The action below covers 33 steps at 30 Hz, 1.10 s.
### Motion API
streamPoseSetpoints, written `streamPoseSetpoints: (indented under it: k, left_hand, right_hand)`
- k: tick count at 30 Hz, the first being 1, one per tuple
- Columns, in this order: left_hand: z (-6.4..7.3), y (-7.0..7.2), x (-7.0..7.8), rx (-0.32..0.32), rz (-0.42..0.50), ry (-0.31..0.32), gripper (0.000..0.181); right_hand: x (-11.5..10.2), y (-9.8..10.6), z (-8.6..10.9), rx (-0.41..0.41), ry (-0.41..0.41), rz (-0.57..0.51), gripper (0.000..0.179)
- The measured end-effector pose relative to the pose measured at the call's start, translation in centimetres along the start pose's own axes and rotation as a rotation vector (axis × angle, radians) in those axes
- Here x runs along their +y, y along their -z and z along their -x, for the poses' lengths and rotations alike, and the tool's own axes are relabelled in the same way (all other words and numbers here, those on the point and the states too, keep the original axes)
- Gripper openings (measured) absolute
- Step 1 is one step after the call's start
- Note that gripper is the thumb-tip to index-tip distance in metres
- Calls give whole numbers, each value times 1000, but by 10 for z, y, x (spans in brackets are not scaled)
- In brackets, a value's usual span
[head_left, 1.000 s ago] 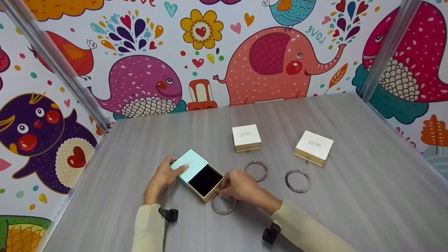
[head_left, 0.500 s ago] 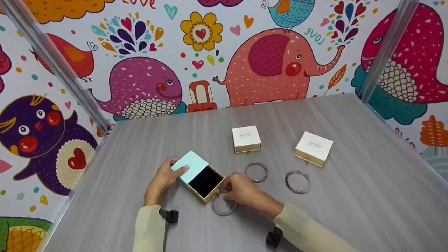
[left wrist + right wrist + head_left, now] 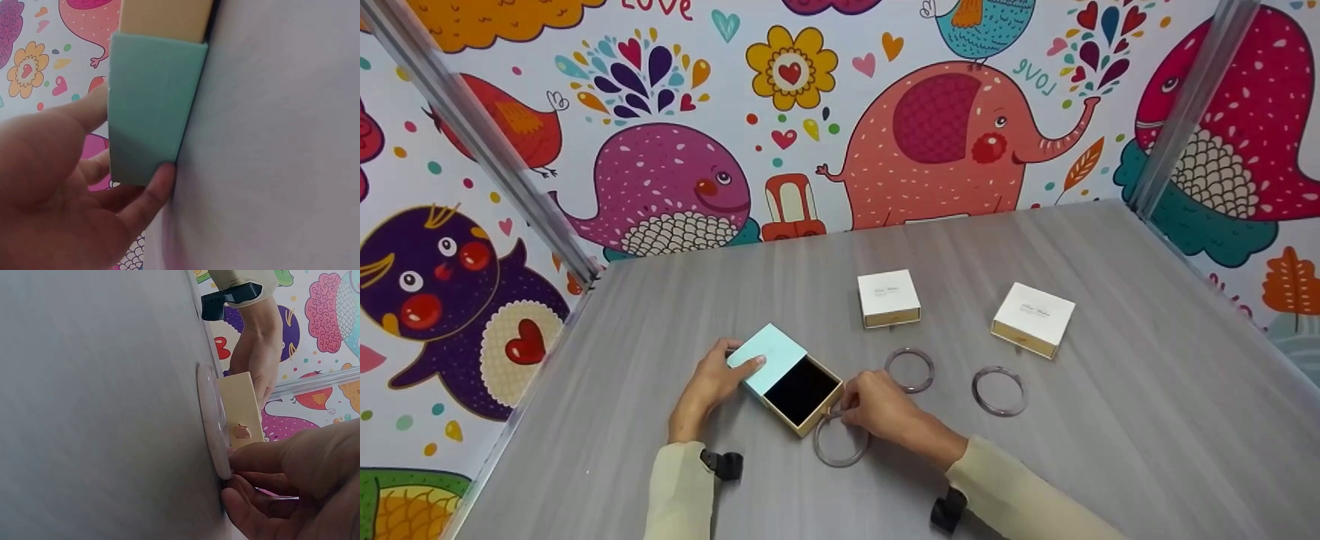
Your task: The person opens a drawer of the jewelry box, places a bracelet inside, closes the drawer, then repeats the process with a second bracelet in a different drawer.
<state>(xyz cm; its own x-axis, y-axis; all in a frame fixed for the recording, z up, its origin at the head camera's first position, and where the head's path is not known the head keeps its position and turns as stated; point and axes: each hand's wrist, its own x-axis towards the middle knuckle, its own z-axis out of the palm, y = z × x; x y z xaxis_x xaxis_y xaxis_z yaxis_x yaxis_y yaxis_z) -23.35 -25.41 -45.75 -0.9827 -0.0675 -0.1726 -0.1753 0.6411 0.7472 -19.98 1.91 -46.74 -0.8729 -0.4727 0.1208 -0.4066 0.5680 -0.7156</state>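
Note:
A jewelry box with a pale teal sleeve [image 3: 769, 352] lies on the table in the head view, its drawer [image 3: 804, 390] pulled partway out and showing a black lining. My left hand [image 3: 712, 386] grips the sleeve's outer end, thumb on top; the left wrist view shows its fingers around the teal sleeve [image 3: 154, 107]. Just in front of the drawer lies a translucent bangle [image 3: 841, 466]. With thumb and fingers my right hand [image 3: 881, 405] pinches that bangle's rim near the drawer. In the right wrist view the bangle [image 3: 209, 416] is seen edge-on beside the drawer's tab [image 3: 242, 432].
Two more bangles, one nearer [image 3: 910, 370] and one farther right [image 3: 999, 391], lie flat on the table. Behind them stand two closed white boxes, a left box [image 3: 889, 298] and a right box [image 3: 1033, 319]. A patterned wall [image 3: 802, 180] bounds the table's back.
My right fingers have shifted slightly, from beside the drawer's tab down onto the bangle's rim. The left hand and the box have hardly moved.

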Motion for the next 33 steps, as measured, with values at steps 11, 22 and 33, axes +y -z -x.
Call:
streamPoseSetpoints:
  k: [11, 22, 33]
  left_hand:
    - [-1, 0, 1, -10, 9, 15, 60]
    - [-1, 1, 0, -17, 0, 4, 58]
    - [0, 1, 0, -14, 10, 13, 56]
  right_hand:
    - [1, 2, 0, 34, 37, 41, 6]
    - [2, 7, 0, 14, 48, 50, 6]
    - [-4, 18, -5, -18, 58, 53, 7]
